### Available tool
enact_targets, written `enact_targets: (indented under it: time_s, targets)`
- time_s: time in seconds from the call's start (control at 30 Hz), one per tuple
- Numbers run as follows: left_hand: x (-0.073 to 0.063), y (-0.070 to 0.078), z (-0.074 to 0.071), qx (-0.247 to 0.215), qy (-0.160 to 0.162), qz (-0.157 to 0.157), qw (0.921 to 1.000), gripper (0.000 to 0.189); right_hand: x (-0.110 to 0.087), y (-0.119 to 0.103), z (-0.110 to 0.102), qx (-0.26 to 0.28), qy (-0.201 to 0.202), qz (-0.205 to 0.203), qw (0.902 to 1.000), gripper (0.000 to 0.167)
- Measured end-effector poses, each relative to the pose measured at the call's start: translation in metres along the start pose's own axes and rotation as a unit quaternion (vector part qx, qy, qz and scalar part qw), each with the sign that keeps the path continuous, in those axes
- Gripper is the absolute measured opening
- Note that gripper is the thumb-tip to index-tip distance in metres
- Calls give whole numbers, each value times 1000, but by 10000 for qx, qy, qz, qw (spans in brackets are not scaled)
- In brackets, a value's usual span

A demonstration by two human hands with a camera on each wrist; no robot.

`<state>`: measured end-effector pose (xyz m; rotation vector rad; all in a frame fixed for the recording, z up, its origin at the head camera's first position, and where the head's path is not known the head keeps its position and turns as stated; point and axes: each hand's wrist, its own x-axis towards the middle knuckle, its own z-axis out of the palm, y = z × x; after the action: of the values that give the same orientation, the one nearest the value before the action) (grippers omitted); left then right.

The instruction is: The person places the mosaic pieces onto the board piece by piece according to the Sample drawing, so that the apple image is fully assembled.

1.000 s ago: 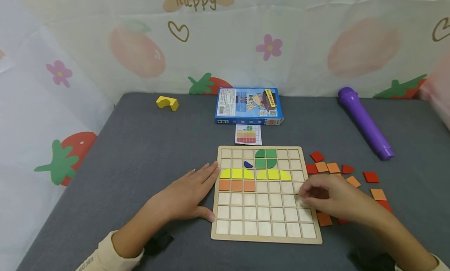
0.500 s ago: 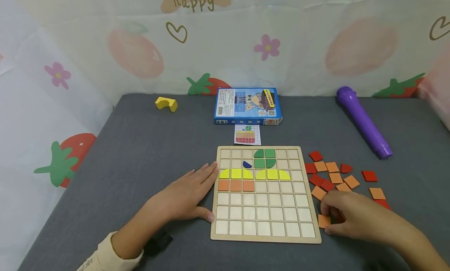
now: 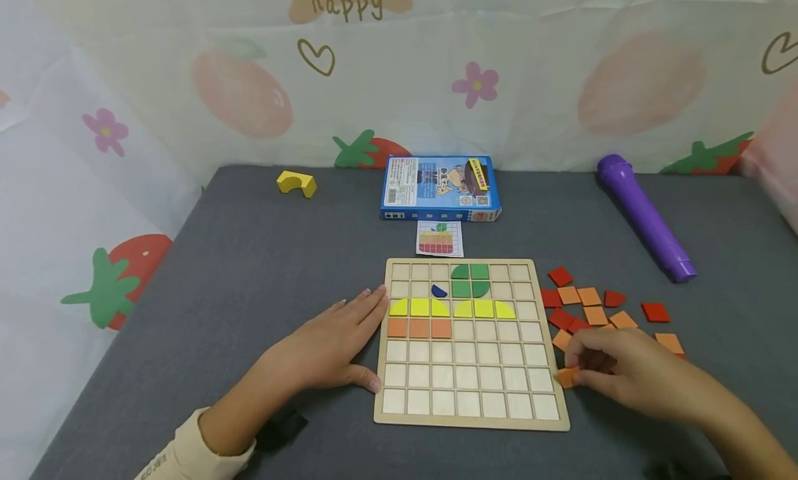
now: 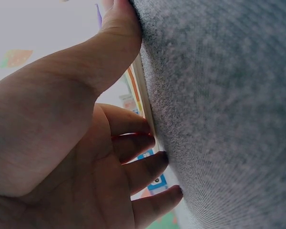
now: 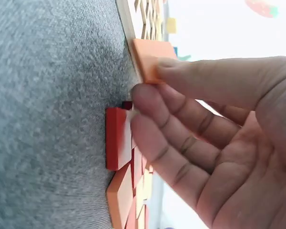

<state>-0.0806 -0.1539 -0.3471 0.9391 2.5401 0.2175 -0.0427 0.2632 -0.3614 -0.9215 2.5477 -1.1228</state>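
A square wooden grid board [image 3: 472, 427] lies on the table, with green, yellow, orange and dark blue tiles set in its upper cells. The left hand [image 3: 333, 348] rests flat at the board's left edge, thumb and fingertips against the frame. At the lower right edge, the right hand [image 3: 630, 372] pinches an orange square tile [image 5: 155, 56] between thumb and fingers. That tile overlaps the board's right rim in the head view. Loose red tiles [image 3: 551, 298] and orange tiles [image 3: 589, 296] are scattered right beside the right hand, some hidden under it.
A small pattern card [image 3: 439, 239] lies above the board, in front of a blue box [image 3: 441, 189]. Toward the back left sits a yellow arch block [image 3: 296, 183]. A purple cylinder [image 3: 648, 217] lies at the back right, and a printed cloth hangs behind the table.
The right hand has moved from over the board to the loose tiles and picked up the orange tile near the lower right edge. The left hand has stayed in place.
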Motion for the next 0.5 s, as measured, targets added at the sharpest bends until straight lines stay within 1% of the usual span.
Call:
enact_targets:
  time_s: [0.1, 0.2, 0.27, 0.33, 0.4, 0.47, 0.5]
  targets:
    - [0, 0, 0, -8, -17, -17, 10000, 114, 1, 3, -1, 195, 245, 98, 9995, 25]
    - [0, 0, 1, 7, -29, -28, 10000, 114, 3, 5, -2, 400, 466, 288, 9977, 21]
    - [0, -1, 1, 11, -21, -5, 10000, 114, 4, 6, -3, 582, 526, 507, 9956, 18]
    - [0, -1, 1, 22, -16, 7, 10000, 114, 6, 5, -4, 823, 491, 817, 9920, 13]
    - [1, -1, 1, 30, -9, 15, 10000, 113, 9, 5, -6, 1038, 389, 1030, 9885, 10]
    - [1, -1, 2, 29, 0, 0, 10000, 113, 12, 4, -8, 1231, 269, 1205, 9847, 10]
    - [1, -1, 2, 27, 0, -10, 10000, 113, 13, 5, -9, 1317, 199, 1212, 9837, 11]
